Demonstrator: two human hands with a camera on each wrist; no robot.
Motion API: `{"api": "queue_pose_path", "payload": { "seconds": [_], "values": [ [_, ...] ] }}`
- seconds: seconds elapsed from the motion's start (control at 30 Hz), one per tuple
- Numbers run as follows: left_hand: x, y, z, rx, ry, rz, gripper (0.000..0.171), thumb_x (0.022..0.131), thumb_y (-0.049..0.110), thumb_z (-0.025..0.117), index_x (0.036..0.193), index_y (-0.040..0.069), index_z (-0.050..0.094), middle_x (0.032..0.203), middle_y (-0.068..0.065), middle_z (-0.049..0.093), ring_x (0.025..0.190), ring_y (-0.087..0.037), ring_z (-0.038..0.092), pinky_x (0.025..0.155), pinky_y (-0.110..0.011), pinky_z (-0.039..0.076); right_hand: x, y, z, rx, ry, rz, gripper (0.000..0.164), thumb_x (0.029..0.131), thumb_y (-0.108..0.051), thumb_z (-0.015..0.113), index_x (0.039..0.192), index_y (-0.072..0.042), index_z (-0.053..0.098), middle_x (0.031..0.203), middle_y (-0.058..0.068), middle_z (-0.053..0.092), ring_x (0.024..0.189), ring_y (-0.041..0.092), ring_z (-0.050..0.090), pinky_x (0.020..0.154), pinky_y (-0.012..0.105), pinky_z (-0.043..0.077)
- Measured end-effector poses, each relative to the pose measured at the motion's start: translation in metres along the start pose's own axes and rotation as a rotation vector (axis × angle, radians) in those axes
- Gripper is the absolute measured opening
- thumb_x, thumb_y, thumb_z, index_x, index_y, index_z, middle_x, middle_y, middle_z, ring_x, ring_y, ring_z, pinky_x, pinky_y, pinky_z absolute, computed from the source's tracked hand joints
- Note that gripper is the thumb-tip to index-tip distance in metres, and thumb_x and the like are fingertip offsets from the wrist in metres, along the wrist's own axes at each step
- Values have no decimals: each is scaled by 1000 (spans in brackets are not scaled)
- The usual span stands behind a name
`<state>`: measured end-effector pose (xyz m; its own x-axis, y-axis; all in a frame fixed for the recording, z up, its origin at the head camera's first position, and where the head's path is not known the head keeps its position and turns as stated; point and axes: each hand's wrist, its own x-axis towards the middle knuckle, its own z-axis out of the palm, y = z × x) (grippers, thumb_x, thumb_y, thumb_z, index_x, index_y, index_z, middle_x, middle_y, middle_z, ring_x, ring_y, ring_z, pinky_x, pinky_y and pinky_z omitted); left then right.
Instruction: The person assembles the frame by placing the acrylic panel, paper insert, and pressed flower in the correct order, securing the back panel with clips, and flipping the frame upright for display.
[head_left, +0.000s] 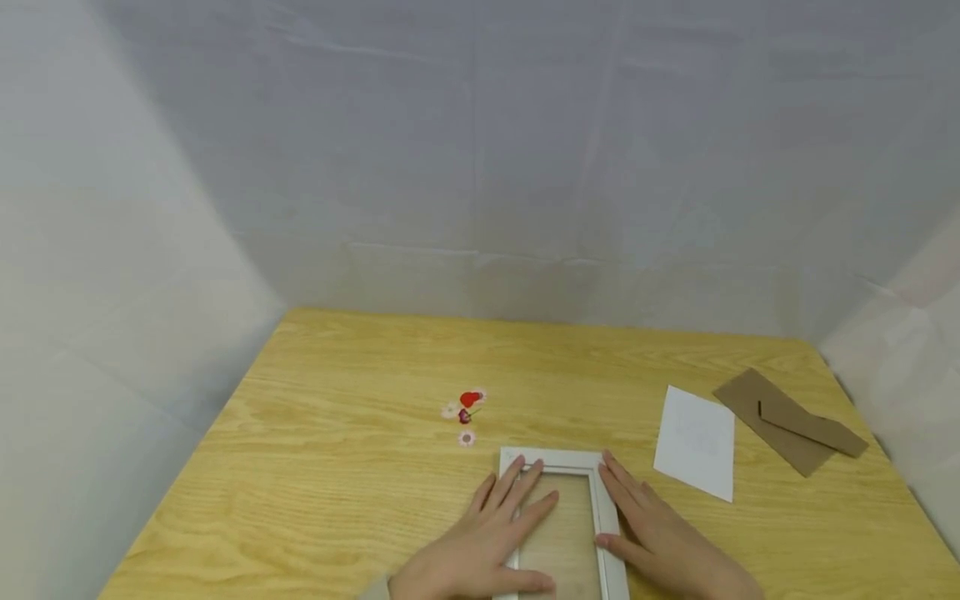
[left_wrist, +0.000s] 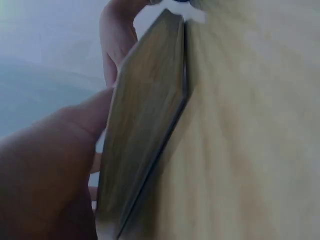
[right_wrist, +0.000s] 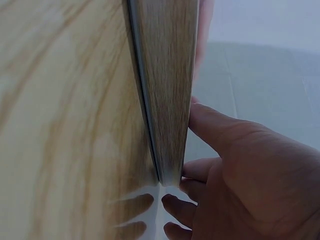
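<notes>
A white picture frame (head_left: pixel 611 575) lies flat on the wooden table at its near edge, with the table's grain showing through its middle. My left hand (head_left: pixel 483 533) rests spread over the left side, the fingertips across the inner edge near the far left corner. Along the right side lies my right hand (head_left: pixel 660 533), fingers straight toward the far right corner and thumb on the border. In the left wrist view the wood-grained side of the frame (left_wrist: pixel 145 95) stands beside the left hand (left_wrist: pixel 50 165). The right hand (right_wrist: pixel 250 170) touches the opposite side (right_wrist: pixel 167 75).
Several small dried flowers, among them a pink-and-white one (head_left: pixel 467 438) and a red petal (head_left: pixel 469 400), lie beyond the frame. A white paper sheet (head_left: pixel 697 442) lies to the right, beside a brown backing board (head_left: pixel 750 396) with a stand leg. Pale curtains (head_left: pixel 480 167) surround the table.
</notes>
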<state>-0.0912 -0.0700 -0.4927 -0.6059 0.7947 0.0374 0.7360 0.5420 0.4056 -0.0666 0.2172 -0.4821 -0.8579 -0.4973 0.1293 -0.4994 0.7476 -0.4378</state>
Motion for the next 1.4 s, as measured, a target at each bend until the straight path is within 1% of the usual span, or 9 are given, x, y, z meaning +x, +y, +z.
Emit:
{"api": "queue_pose_path", "payload": {
  "seconds": [0.1,0.2,0.33,0.43,0.63,0.83,1.0,1.2,1.4],
  "values": [
    [2,1,-10,-1,-9,-10,79,97,62,45,158,16,26,166,-16,-1,151,-37,2,109,-70,26,-1,0,0,-12,7,-7,75,98,-40,60,153,2,30,160,19,25,141,35,34,107,59,35],
    [6,1,-23,10,13,-29,74,98,58,47,156,14,31,165,-19,7,149,-40,12,107,-67,33,-1,1,0,-16,13,-17,75,98,-39,60,153,3,30,160,20,26,141,35,34,107,60,35],
    [11,-3,-42,8,103,-53,67,98,48,55,150,9,40,162,-21,16,146,-44,21,109,-63,33,-1,1,0,-6,14,-21,75,98,-38,60,153,3,30,160,21,26,141,36,34,106,61,36],
    [16,-9,-58,-26,176,-95,60,99,41,58,147,8,45,161,-21,22,144,-44,25,110,-63,30,-1,0,-1,6,10,-20,75,98,-38,60,153,4,30,159,22,26,140,37,33,105,61,36],
    [23,-35,-78,-69,309,-172,51,97,31,64,139,3,52,152,-25,36,138,-43,36,108,-60,37,0,0,-2,38,-17,-2,76,99,-39,59,154,3,26,160,21,23,142,36,31,107,61,33],
    [29,-69,-83,-79,345,-259,47,96,27,67,134,1,56,147,-26,43,135,-43,39,106,-61,38,0,2,0,29,-17,-8,76,99,-39,58,154,2,26,161,21,22,143,35,29,108,60,33],
    [33,-90,-83,-69,313,-368,50,94,32,68,132,0,58,140,-24,50,131,-42,44,106,-61,38,-1,2,1,19,-20,-1,76,99,-40,58,155,1,26,161,19,22,144,33,28,108,59,32],
    [40,-110,-76,-77,291,-486,48,92,36,70,125,1,62,131,-18,56,121,-39,50,103,-56,40,-1,2,0,25,-24,2,76,99,-40,58,155,0,26,161,19,22,144,33,27,109,59,31],
    [48,-122,-72,-88,328,-512,40,91,36,73,113,4,67,126,-16,56,117,-38,48,99,-57,40,-1,2,-1,30,-21,-8,76,99,-39,58,155,0,25,161,21,22,144,35,28,108,60,32]
  ]
}}
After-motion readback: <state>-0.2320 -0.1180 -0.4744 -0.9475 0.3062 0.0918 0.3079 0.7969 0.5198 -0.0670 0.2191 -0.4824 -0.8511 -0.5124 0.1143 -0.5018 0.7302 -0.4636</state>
